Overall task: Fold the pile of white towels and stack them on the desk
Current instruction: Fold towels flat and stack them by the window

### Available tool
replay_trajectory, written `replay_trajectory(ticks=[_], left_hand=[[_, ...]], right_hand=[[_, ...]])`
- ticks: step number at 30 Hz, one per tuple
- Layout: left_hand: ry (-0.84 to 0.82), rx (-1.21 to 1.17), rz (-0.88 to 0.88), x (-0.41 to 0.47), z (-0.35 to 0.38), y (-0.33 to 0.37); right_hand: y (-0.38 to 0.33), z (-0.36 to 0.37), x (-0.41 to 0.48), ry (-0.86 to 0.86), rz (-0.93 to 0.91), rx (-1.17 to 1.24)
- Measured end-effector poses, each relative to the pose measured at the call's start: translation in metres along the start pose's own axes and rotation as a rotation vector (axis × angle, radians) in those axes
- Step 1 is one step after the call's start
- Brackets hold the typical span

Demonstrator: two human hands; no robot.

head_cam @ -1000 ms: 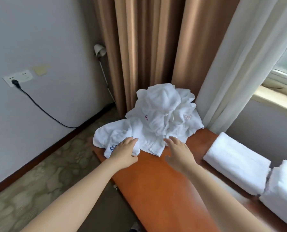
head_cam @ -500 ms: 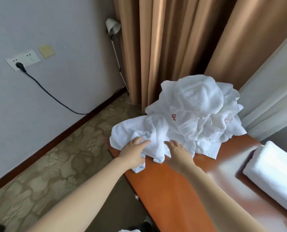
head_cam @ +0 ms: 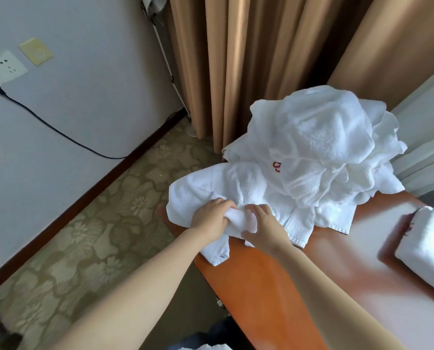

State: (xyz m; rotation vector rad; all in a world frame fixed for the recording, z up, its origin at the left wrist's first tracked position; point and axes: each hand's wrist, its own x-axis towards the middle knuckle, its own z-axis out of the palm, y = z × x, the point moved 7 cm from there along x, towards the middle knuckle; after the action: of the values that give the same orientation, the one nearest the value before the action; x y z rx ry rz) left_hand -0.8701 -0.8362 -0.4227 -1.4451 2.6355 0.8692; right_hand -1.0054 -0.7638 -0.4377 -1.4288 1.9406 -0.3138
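Head view shows both hands gripping one white towel at the near-left edge of the crumpled pile on the orange desk. Left hand and right hand curl their fingers into bunched cloth. Far right lies a folded towel.
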Motion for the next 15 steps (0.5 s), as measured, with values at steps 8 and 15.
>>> replay_trajectory(ticks=[8,15], left_hand=[[-0.028,-0.24,-0.119,0.007,0.005,-0.015],[-0.145,-0.581,-0.116,0.013,0.006,0.023]], right_hand=[[0.002,-0.022,-0.001,0.1,0.028,0.23],[0.015,-0.066,-0.02,0.117,0.093,0.4]])
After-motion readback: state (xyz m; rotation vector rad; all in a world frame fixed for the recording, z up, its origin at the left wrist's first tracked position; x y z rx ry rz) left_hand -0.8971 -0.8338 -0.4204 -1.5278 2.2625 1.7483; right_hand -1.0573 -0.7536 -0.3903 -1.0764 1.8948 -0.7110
